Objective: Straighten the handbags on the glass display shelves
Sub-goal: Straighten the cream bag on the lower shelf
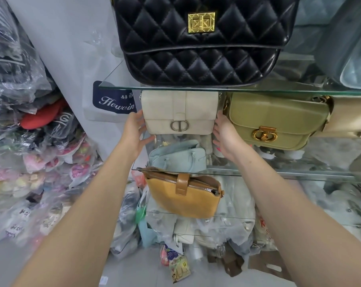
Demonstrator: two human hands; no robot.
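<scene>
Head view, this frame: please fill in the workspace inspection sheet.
Surface: tiered glass shelves, edges bare.
Job's things: cream flap handbag with round metal clasp; black quilted leather bag with gold lock above; olive flap bag with gold clasp beside it; pale blue handbag and tan zip-top bag below.
Clutter: plastic-wrapped goods piled at left and on the floor.
Grippers: left hand and right hand flank the cream bag's ends, fingers open.
Cables: nothing seen.
Surroundings: navy lettered label at left.
</scene>
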